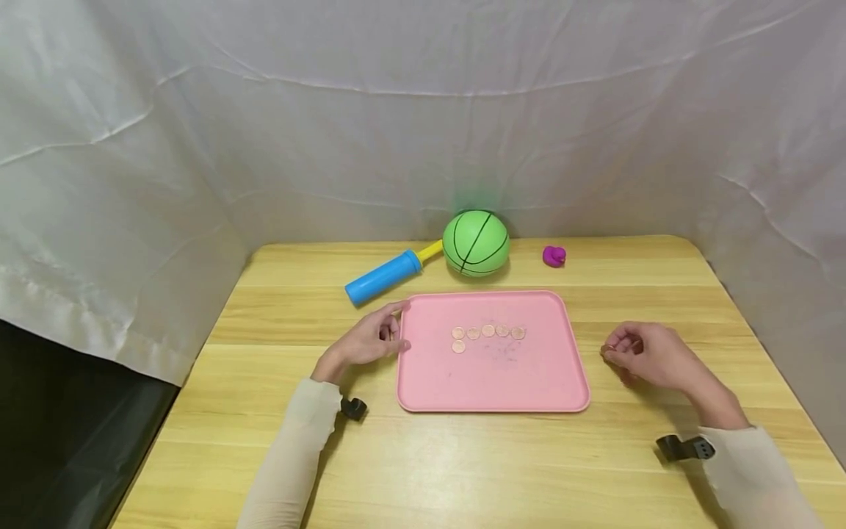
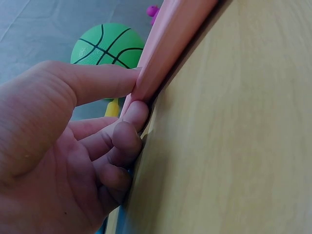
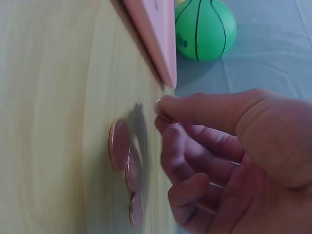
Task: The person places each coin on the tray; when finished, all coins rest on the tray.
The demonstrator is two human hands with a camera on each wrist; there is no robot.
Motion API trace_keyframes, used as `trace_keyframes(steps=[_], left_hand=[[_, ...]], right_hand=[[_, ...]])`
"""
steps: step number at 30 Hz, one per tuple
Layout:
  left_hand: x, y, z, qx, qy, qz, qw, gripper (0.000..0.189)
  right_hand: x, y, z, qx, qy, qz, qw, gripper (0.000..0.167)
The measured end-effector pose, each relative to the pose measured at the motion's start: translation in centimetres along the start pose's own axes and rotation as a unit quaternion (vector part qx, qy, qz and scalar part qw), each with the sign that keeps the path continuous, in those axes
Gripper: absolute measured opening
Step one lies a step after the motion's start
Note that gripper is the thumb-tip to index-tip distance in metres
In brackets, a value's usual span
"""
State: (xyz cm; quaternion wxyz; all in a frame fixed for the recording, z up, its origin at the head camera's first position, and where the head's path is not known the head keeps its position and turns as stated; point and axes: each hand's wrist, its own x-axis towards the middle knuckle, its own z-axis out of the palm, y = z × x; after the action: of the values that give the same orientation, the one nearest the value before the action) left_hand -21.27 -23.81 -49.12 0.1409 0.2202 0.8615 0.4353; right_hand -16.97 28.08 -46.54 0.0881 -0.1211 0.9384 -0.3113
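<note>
"Coins (image 1: 488, 330) lay on the pink tray (image 1: 496, 386), six that I counted. How were they set?"

"Five in a row above the tray's middle, and one on the near side of the row's left end."

"And the right hand (image 1: 651, 356)?"

"It pinched a held coin (image 3: 168, 117) between thumb and fingertip, the tips nearly together, just above the wooden table (image 1: 449, 477) and to the right of the tray. Its other fingers curled loosely toward the palm."

"What was under it?"

"Three loose coins (image 3: 133, 170) on the table, strung out in an uneven line. I couldn't tell whether they touched."

"Then the left hand (image 1: 363, 342)?"

"That one gripped the tray's left side: thumb against the rim, a curled fingertip at the edge close below it. The forefinger stretched out toward the far left corner, well apart from the thumb."

"Anything beyond the tray?"

"A green ball (image 1: 476, 244) with black lines, a blue pump (image 1: 383, 277) whose yellow end pointed at the ball, and a small purple toy (image 1: 554, 256) to the right. Pale cloth (image 1: 423, 147) hung behind them all."
</note>
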Motion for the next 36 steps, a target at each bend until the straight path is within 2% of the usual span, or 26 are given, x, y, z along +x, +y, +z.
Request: trace_keyframes(steps=[8, 21, 29, 36], left_hand=[[0.0, 0.0, 0.0, 0.0, 0.001, 0.002, 1.0, 0.083], [0.0, -0.3, 0.0, 0.0, 0.002, -0.003, 1.0, 0.083], [0.1, -0.4, -0.1, 0.001, -0.001, 0.002, 1.0, 0.083], [0.0, -0.2, 0.0, 0.006, 0.0, 0.0, 1.0, 0.081]], right_hand=[[0.7, -2.1, 0.9, 0.043, 0.02, -0.017, 0.9988, 0.02], [2.9, -5.2, 3.4, 0.091, -0.002, -0.046, 0.9947, 0.013], [3.8, -6.8, 4.5, 0.094, -0.015, -0.081, 0.9921, 0.008], [4.5, -8.4, 4.9, 0.088, -0.006, -0.109, 0.9902, 0.008]])
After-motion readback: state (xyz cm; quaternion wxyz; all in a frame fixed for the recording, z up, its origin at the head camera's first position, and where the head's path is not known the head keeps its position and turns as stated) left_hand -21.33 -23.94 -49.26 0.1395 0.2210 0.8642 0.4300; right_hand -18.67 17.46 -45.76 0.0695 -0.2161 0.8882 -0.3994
